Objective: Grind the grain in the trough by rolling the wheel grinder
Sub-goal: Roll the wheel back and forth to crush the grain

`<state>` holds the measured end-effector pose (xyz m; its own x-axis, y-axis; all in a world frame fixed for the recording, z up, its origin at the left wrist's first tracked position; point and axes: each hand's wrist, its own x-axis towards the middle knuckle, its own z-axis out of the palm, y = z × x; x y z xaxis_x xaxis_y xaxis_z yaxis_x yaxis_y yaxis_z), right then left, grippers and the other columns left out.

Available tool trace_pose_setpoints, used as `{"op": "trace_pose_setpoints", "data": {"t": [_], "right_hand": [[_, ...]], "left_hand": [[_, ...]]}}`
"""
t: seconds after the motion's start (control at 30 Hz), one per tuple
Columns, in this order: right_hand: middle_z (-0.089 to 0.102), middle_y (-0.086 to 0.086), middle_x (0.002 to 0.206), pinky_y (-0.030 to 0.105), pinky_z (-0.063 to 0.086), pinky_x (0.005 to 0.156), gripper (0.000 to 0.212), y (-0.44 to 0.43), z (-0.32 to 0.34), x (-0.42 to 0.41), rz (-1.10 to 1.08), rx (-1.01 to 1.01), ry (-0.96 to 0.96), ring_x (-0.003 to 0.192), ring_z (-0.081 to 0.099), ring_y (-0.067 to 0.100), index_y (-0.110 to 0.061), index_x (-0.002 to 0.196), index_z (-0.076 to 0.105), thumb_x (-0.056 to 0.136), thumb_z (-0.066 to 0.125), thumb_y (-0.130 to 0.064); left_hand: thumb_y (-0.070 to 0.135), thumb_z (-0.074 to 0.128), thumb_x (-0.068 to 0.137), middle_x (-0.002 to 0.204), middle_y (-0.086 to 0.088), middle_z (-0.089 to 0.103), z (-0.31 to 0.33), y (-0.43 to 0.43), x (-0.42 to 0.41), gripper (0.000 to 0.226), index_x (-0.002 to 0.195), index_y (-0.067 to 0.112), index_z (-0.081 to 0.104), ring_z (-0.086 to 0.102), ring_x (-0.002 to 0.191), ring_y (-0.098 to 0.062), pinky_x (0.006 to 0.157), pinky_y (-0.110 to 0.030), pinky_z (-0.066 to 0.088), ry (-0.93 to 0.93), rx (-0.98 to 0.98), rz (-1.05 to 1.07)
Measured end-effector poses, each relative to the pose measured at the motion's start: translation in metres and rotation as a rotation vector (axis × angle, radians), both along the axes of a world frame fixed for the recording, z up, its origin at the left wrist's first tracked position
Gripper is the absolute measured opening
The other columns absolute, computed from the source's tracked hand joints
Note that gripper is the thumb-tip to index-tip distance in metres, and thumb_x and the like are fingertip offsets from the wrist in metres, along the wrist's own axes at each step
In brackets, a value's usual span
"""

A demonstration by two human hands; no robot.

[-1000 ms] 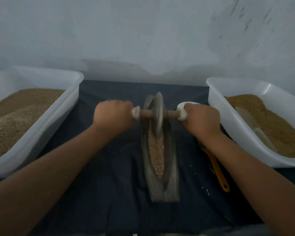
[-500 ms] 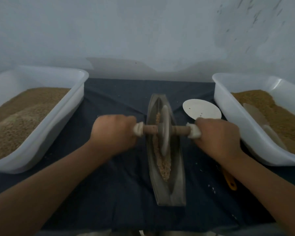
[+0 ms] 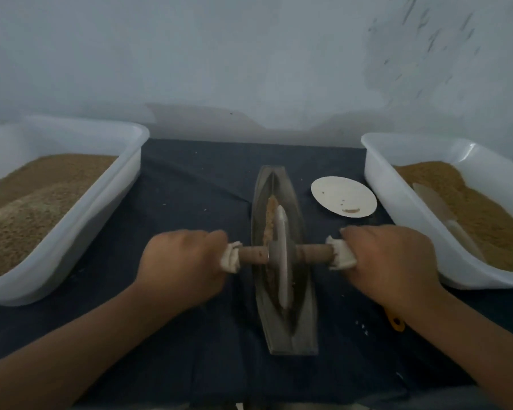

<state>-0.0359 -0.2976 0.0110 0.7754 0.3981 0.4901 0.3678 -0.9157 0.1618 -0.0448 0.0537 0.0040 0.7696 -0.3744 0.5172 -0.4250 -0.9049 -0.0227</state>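
The left hand (image 3: 184,261) is gripping the white-wrapped end of the axle on its side of the wheel grinder (image 3: 280,255), and the right hand (image 3: 388,261) is gripping the wrapped end on the other side. Both hands are curling tight round the handle, with the wheel between them. The wheel is standing upright in the grey boat-shaped trough (image 3: 296,329) at lower centre of the frame, and a strip of brown grain (image 3: 270,211) is showing in the groove just beyond it. A round white plate (image 3: 344,199) is lying right of the trough's far end, carrying a few crumbs. An orange tool end (image 3: 396,322) is peeking out under the right wrist. The left tub (image 3: 80,232) and right tub (image 3: 397,220), both white, are sitting at the frame's edges heaped with brown granules, a pale scoop (image 3: 436,202) lying in the right one. A dark blue cloth (image 3: 190,187) is covering the tabletop, and a pale blotchy wall (image 3: 249,54) is filling the upper frame
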Motion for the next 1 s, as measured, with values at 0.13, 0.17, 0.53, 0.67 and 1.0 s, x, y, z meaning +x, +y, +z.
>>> {"op": "trace_pose_setpoints", "data": {"t": [0.13, 0.17, 0.53, 0.67, 1.0], "right_hand": [[0.038, -0.013, 0.052, 0.024, 0.033, 0.039, 0.04, 0.019, 0.01, 0.045, -0.063, 0.011, -0.055, 0.042, 0.039, 0.009, -0.03, 0.063, 0.042, 0.09, 0.047, -0.06], [0.039, -0.011, 0.052, 0.022, 0.03, 0.041, 0.042, 0.025, 0.011, 0.065, -0.092, 0.023, -0.086, 0.043, 0.041, 0.01, -0.029, 0.063, 0.043, 0.092, 0.044, -0.059], [0.036, -0.015, 0.057, 0.025, 0.029, 0.043, 0.032, 0.007, 0.003, 0.022, 0.003, 0.038, -0.06, 0.045, 0.036, 0.011, -0.034, 0.07, 0.032, 0.089, 0.053, -0.05], [0.051, -0.002, 0.06, 0.04, 0.046, 0.048, 0.035, 0.004, 0.003, 0.02, 0.053, 0.09, 0.044, 0.051, 0.049, 0.023, -0.023, 0.069, 0.052, 0.092, 0.048, -0.049], [0.056, -0.006, 0.064, 0.04, 0.055, 0.058, 0.045, 0.033, 0.014, 0.094, -0.229, 0.101, 0.083, 0.058, 0.056, 0.018, -0.026, 0.071, 0.055, 0.1, 0.038, -0.055]], "left_hand": [[0.036, 0.08, 0.077, 0.052, 0.006, 0.049, 0.003, -0.01, 0.033, 0.037, 0.062, 0.025, 0.048, 0.048, 0.04, -0.023, 0.048, -0.023, 0.027, 0.033, 0.02, 0.093], [0.04, 0.074, 0.081, 0.054, 0.006, 0.05, 0.008, -0.016, 0.053, 0.035, 0.063, 0.025, 0.048, 0.053, 0.045, -0.024, 0.049, -0.024, 0.03, 0.023, 0.054, 0.151], [0.045, 0.065, 0.083, 0.053, 0.007, 0.046, 0.003, -0.005, 0.022, 0.035, 0.064, 0.026, 0.042, 0.045, 0.041, -0.023, 0.045, -0.026, 0.032, -0.001, 0.037, 0.038], [0.042, 0.068, 0.084, 0.051, 0.006, 0.046, -0.008, -0.002, 0.015, 0.038, 0.062, 0.024, 0.043, 0.044, 0.038, -0.025, 0.047, -0.023, 0.025, -0.046, 0.019, 0.035], [0.054, 0.057, 0.085, 0.062, 0.008, 0.047, 0.044, -0.034, 0.109, 0.035, 0.068, 0.023, 0.054, 0.056, 0.06, -0.026, 0.058, -0.03, 0.041, 0.16, 0.173, 0.248]]}}
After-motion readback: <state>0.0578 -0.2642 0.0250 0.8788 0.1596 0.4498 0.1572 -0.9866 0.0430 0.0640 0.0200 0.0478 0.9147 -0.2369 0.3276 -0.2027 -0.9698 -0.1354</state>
